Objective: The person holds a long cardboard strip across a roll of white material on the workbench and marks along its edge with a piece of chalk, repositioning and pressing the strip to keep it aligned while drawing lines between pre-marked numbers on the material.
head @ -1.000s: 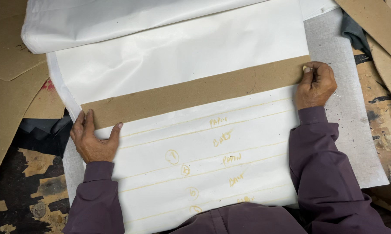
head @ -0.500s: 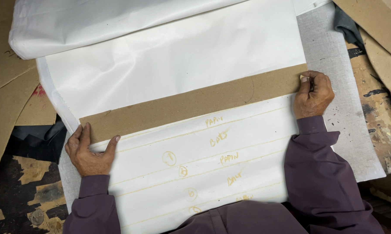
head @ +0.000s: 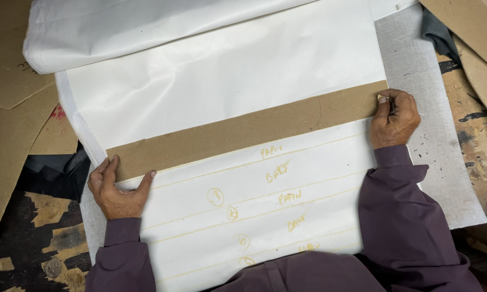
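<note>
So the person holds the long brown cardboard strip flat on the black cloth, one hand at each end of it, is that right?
Not quite: the cloth is white, not black, as the head view shows. The rest holds: the long brown cardboard strip lies flat on it, with the left hand at one end and the right hand at the other.

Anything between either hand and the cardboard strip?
Nothing visible. The left hand presses directly on the left end of the cardboard strip; the right hand rests at its right end, on the white fabric.

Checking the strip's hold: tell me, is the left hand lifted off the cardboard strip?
No, the left hand presses flat on the cardboard strip's left end.
</note>
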The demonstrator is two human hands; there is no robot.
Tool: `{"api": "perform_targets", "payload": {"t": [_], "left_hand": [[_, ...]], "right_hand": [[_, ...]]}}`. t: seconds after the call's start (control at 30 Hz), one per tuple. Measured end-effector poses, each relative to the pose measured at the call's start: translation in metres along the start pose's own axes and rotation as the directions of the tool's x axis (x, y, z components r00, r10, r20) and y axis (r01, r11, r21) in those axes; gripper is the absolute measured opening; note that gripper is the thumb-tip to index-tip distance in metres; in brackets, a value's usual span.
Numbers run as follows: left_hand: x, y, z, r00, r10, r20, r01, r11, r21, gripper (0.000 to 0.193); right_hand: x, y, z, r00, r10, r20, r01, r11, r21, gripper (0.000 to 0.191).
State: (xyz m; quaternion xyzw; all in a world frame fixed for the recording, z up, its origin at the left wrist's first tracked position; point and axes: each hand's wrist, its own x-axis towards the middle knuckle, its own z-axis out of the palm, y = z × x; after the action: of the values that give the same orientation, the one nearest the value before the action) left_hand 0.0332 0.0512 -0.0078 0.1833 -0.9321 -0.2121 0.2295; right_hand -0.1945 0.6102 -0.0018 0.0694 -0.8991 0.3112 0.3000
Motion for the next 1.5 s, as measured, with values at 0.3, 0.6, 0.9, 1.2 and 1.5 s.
{"api": "perform_targets", "payload": {"t": [0.3, 0.6, 0.9, 1.2, 1.5], "left_hand": [[0.009, 0.022, -0.008, 1.0, 0.014, 0.013, -0.015, 0.999, 0.051, 0.081], [0.027, 0.091, 0.011, 0.957, -0.221, 0.186, 0.147, 0.927, 0.346, 0.091], [0.026, 0.097, 0.007, 0.925, -0.294, 0.242, 0.218, 0.93, 0.294, 0.123], [0.028, 0.092, 0.005, 0.866, -0.43, 0.254, 0.4, 0.902, 0.162, 0.135], [0.029, 0.088, 0.011, 0.85, -0.448, 0.276, 0.419, 0.894, 0.158, 0.15]], "right_hand": [[-0.006, 0.009, 0.003, 1.0, -0.008, 0.01, 0.008, 0.999, -0.046, 0.011], [-0.009, -0.008, -0.001, 0.975, -0.211, -0.063, 0.194, 0.958, -0.21, 0.017], [-0.013, -0.219, 0.082, 0.869, -0.189, 0.457, -0.191, 0.723, 0.664, 0.027], [-0.048, -0.413, 0.218, 0.588, -0.59, 0.554, -0.018, 0.675, 0.738, 0.022], [-0.062, -0.443, 0.263, 0.52, -0.697, 0.494, 0.195, 0.66, 0.726, 0.016]]}}
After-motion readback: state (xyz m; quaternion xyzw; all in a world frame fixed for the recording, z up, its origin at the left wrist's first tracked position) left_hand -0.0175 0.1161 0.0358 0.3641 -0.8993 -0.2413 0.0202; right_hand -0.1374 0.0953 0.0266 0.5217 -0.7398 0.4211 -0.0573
